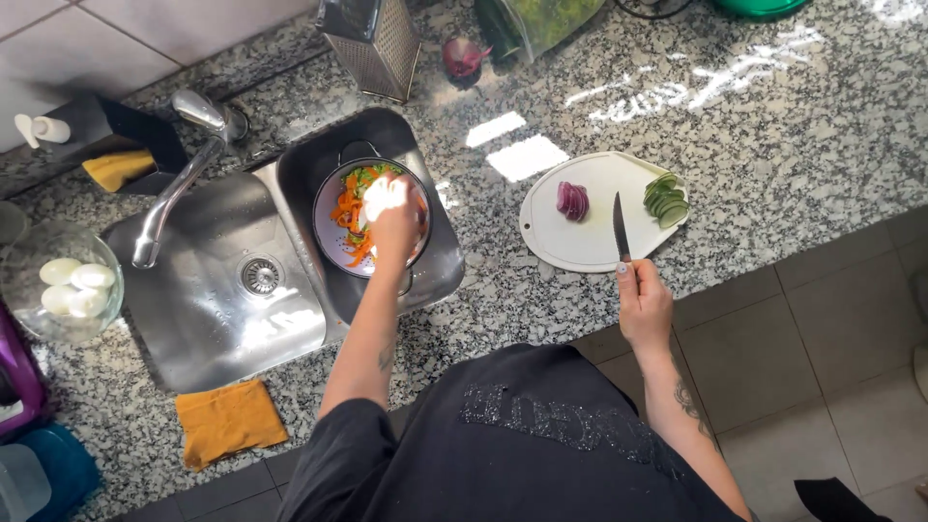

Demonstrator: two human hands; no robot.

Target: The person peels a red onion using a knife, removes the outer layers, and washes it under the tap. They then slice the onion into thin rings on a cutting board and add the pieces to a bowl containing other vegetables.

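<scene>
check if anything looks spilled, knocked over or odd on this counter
Nothing stands out. The white cutting board holds tidy purple onion slices and green cucumber slices; the orange and green vegetable strips stay inside the white colander.

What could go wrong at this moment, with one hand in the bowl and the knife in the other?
The right hand holds the knife while the left hand reaches into the colander; unwatched, the blade might slip. The cucumber slices lie near the cutting board rim and might be pushed off.

The person wears a black short-sleeved top with dark glittery lettering, and the right forearm (688, 398) bears a tattoo.
</scene>
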